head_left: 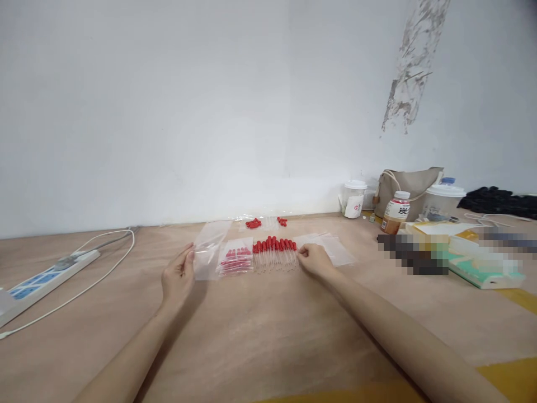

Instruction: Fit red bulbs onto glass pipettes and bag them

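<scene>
Between the fingers of my left hand [179, 273] is a clear plastic bag [206, 254], held up at its left edge. A row of glass droppers with red rubber bulbs [274, 252] lies side by side in front of me, bulbs away from me. At the row's right end, the fingertips of my right hand [314, 259] pinch at the outermost dropper; the fingers partly hide the contact. Packed bags with red-bulbed droppers [235, 266] are stacked left of the row. Flat clear bags [335, 249] lie just beyond my right hand.
Loose red bulbs [253, 223] and clear glass tubes [269, 223] lie near the wall. At left is a power strip [46, 280] with a white cable. Lidded cups [354, 198], a bottle [395, 212], a grey bag [413, 187] and a green-white box [482, 266] crowd the right.
</scene>
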Available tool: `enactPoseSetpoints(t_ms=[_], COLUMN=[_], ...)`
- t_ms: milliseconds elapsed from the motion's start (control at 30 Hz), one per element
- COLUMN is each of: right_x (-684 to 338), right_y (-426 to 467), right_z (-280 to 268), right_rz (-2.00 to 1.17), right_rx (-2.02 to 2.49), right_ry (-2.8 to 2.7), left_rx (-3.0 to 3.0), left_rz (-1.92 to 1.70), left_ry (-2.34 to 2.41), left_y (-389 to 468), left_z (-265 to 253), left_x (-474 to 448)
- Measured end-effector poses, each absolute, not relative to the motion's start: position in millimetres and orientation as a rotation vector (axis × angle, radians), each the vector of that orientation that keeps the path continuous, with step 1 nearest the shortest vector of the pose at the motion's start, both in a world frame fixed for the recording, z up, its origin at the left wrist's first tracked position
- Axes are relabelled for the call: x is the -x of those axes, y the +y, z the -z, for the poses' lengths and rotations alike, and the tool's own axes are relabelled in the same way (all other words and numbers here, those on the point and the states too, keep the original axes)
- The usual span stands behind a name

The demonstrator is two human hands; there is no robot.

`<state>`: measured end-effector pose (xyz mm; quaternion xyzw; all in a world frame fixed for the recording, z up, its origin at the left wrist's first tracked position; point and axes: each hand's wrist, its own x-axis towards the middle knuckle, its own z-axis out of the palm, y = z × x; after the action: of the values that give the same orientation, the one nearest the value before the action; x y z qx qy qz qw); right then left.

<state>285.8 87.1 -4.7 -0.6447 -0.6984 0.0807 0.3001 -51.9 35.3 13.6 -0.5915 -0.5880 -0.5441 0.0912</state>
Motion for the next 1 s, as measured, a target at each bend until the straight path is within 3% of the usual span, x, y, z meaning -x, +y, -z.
enactPoseSetpoints(t_ms=[100, 233, 633, 1000], right_x=[-275, -269, -257, -300], right_y=[96, 106, 112, 59], right_z=[5, 4, -8, -18], right_rz=[-0.230, -0.277, -0.385, -0.810], right_rx=[1.794, 1.922, 2.006, 1.468], right_ry=[-1.820, -1.789, -1.728, -1.721], left_rx=[2.173, 2.948, 3.188, 2.905], left_rz=[1.659, 1.014, 0.226, 0.536], left_ry=[-1.589, -1.246, -1.027, -1.291], left_y=[20, 6, -31, -26], left_z=[-14, -7, -16, 0], left_x=[26, 4, -33, -32])
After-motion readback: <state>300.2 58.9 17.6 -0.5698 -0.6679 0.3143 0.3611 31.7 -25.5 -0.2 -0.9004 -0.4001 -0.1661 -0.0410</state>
